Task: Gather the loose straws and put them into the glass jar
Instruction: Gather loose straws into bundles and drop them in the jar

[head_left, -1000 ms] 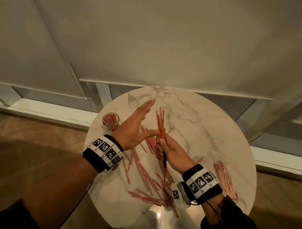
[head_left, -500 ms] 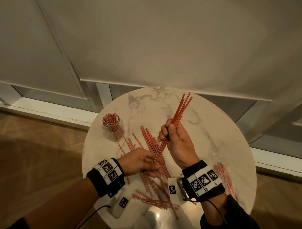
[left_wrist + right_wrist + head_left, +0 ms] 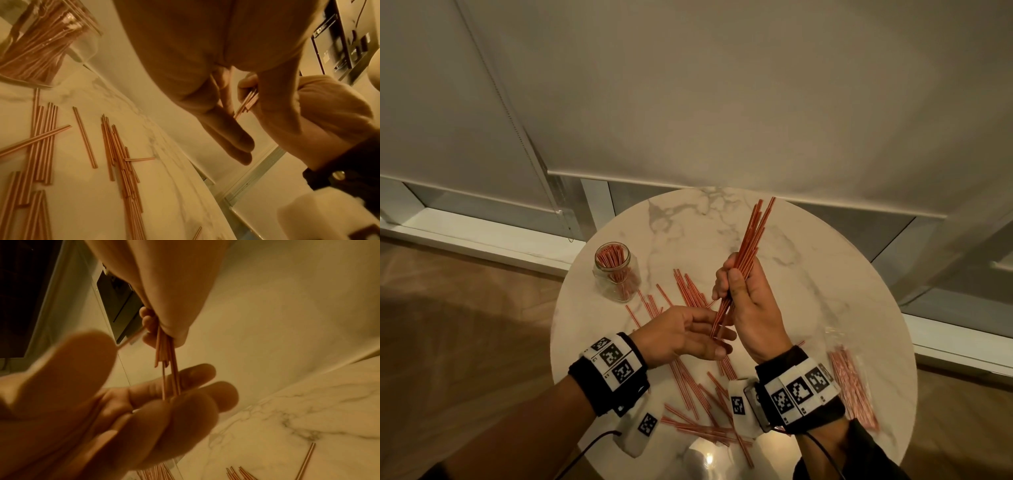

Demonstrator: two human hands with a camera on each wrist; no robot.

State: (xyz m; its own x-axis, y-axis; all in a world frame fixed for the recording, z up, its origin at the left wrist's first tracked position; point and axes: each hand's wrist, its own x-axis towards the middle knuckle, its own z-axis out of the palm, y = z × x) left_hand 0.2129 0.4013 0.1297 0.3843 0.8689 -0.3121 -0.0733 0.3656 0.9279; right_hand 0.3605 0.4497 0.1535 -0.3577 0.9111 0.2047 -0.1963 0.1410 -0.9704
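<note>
My right hand [image 3: 743,294] grips a bundle of red-and-white straws [image 3: 751,236] above the round marble table [image 3: 825,274], tops tilted up and to the right. Under it my left hand [image 3: 698,334] lies palm up with relaxed fingers, and the bundle's lower ends [image 3: 170,378] touch those fingers [image 3: 193,374]. The glass jar [image 3: 616,272] stands at the table's left and holds several straws. Many loose straws [image 3: 688,287] are scattered on the marble between the jar and the near edge, also seen in the left wrist view [image 3: 117,154].
A clear packet of straws [image 3: 854,387] lies near the table's right edge. White roller blinds [image 3: 688,85] hang behind the table with a bead cord [image 3: 530,144] at the left. Wooden floor [image 3: 448,325] surrounds the table.
The right hand tipped the bundle from upright to leaning right. The left hand came down from beside the straws, went under the bundle, and opened palm up beneath the straw ends.
</note>
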